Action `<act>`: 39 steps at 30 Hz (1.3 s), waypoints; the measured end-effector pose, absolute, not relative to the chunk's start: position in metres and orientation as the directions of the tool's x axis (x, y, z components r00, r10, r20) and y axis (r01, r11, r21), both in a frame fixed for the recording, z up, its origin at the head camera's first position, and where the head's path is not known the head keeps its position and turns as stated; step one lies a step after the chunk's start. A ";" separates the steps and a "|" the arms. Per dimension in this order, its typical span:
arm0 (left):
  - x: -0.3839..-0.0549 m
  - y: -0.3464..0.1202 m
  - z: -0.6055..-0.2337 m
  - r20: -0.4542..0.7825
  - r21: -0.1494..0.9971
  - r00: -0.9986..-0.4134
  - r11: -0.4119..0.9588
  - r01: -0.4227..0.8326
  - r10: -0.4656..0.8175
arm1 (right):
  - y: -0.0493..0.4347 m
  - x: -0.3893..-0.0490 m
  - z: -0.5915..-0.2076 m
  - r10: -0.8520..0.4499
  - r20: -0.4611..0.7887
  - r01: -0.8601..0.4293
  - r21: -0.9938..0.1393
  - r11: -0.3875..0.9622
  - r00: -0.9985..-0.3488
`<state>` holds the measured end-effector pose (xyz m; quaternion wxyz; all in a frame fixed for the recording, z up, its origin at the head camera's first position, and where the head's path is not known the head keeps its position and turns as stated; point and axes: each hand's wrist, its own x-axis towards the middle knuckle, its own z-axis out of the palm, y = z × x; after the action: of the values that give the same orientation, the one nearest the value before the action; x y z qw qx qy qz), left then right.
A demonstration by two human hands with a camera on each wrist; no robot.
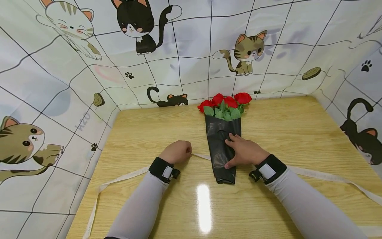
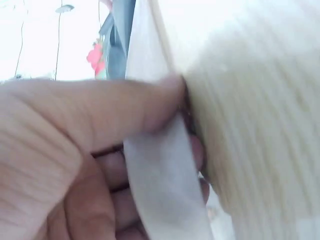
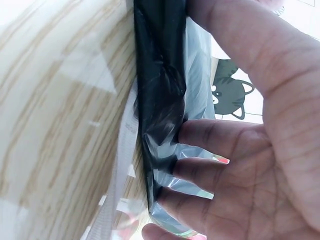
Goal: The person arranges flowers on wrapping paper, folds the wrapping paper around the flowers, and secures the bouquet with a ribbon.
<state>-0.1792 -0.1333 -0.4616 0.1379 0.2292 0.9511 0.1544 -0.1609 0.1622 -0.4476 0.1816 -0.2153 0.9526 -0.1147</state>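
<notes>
Left of the bouquet (image 1: 221,131), lying on the bench (image 1: 155,129), the left grip (image 1: 177,152) is pinching a likely limp ribbon (image 2: 165,185); the spread right grip (image 1: 247,151) is pressing the wrap (image 3: 161,65), probably slick, best held mid-bouquet.

Looks like a small screened-off tabletop booth (image 1: 18,192), closed in at far, left and right by creased, white, black-gridded sheeting (image 1: 192,39) printed with brown, black and white cartoon cats (image 1: 135,18) and black paw marks (image 1: 129,75). Holds a glossy, yellowish wood-grain table (image 1: 283,132), reflecting an oblong white glare (image 1: 204,209) at the near side. Cannot tell whether home, shop or workshop.
</notes>
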 end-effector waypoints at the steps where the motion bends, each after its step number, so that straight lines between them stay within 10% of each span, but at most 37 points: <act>1: -0.181 -0.135 -0.461 -0.177 0.354 -0.870 0.855 0.379 0.459 | 0.163 -0.161 -0.447 -0.451 -0.296 -0.367 -0.297 0.881 -0.842; 8: -0.198 -0.133 -0.463 -0.062 0.569 -0.960 0.800 0.190 0.272 | 0.167 -0.161 -0.451 -0.452 -0.288 -0.367 -0.304 0.879 -0.844; 15: -0.207 -0.096 -0.461 -0.021 0.920 -0.980 0.388 0.059 0.198 | 0.166 -0.162 -0.451 -0.448 -0.290 -0.364 -0.302 0.881 -0.845; 23: -0.206 -0.046 -0.462 -0.084 0.997 -0.961 0.020 -0.081 0.262 | 0.166 -0.160 -0.453 -0.446 -0.269 -0.350 -0.337 0.874 -0.854; 39: -0.205 -0.019 -0.481 -0.080 0.988 -0.955 0.153 -0.037 0.285 | 0.196 -0.154 -0.440 -0.465 -0.190 -0.320 -0.506 0.801 -0.865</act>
<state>-0.2054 -0.0187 -0.4814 0.1248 0.0828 0.7489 0.6455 -0.1540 0.1962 -0.4400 0.1542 -0.2097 0.9363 -0.2356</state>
